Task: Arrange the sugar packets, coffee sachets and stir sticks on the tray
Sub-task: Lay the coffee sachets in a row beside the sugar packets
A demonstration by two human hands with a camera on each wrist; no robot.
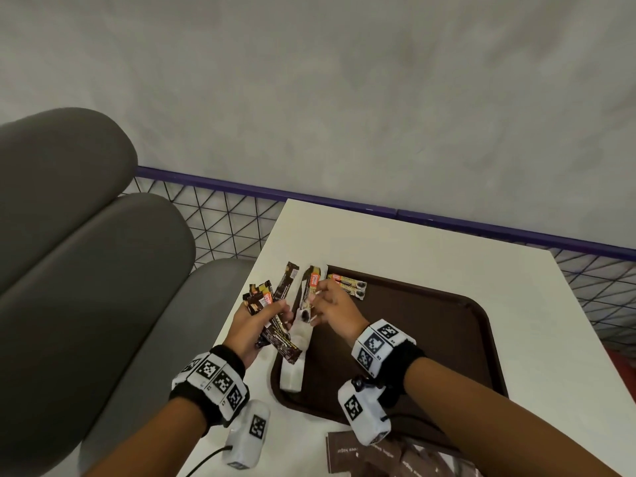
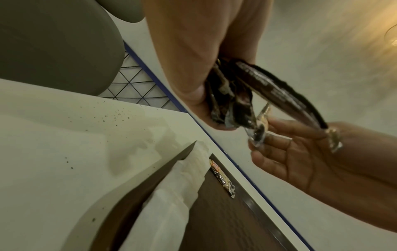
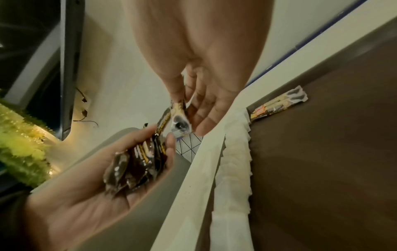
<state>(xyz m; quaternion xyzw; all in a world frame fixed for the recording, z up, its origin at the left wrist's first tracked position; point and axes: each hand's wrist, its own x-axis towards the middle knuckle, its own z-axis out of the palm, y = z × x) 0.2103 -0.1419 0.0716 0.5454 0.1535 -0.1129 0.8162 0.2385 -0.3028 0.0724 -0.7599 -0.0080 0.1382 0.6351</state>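
My left hand (image 1: 256, 323) grips a fanned bunch of dark coffee sachets (image 1: 272, 304) above the table, left of the tray; the bunch (image 3: 137, 168) lies across its palm in the right wrist view. My right hand (image 1: 330, 304) pinches one sachet (image 1: 307, 297) by its side, lifted beside the bunch, its sealed end (image 3: 179, 124) hanging down. Two sachets (image 1: 349, 286) lie flat at the far left corner of the brown tray (image 1: 430, 339). A white paper-wrapped bundle, probably stir sticks (image 1: 296, 359), lies along the tray's left rim. Brown sugar packets (image 1: 371, 456) sit on the table in front of the tray.
The white table (image 1: 430, 246) ends left of the tray, where grey padded seat cushions (image 1: 86, 242) stand. A wire mesh fence with a purple rail (image 1: 344, 201) runs behind the table against a grey wall. Most of the tray floor is bare.
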